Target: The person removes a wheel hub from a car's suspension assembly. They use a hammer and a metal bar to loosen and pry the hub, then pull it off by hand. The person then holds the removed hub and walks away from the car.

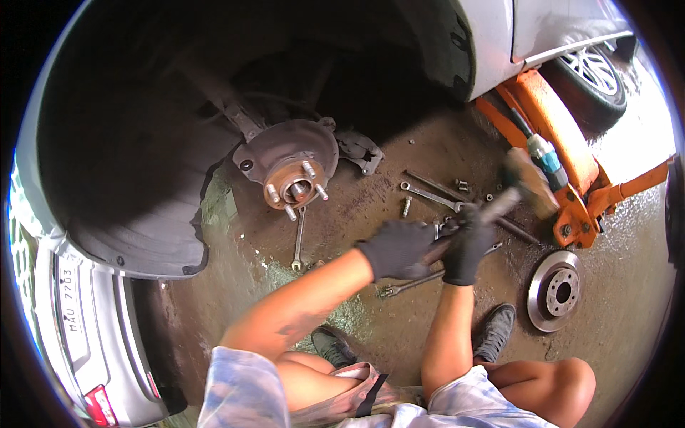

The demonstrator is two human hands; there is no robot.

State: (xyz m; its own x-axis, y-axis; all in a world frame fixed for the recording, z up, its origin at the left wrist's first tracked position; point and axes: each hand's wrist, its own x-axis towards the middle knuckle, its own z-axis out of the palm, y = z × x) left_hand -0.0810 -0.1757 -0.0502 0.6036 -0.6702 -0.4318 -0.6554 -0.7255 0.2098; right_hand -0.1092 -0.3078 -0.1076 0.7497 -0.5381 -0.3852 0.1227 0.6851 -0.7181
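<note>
My right hand (pixel 471 246), in a black glove, is closed round a blurred tool with a grey shaft (pixel 501 205). The shaft slants up to the right, towards a brown block-like piece (pixel 536 187); whether they are joined I cannot tell. Close on its left is my left hand (pixel 397 251), also black-gloved, its fingers curled by a dark bar and partly smeared. Ahead on the left stands a bare wheel hub (pixel 291 187) with several studs, in front of a dust shield (pixel 303 139). Beneath the hands a long wrench-like tool (pixel 410 285) lies on the floor.
A brake disc (pixel 536 299) rests on the right. An orange jack (pixel 553 128) and a teal power tool (pixel 546 158) are beyond it. Wrenches (pixel 428 195) and small nuts (pixel 462 185) lie ahead. A spanner (pixel 300 239) is below the hub; a caliper (pixel 360 151) hangs behind it.
</note>
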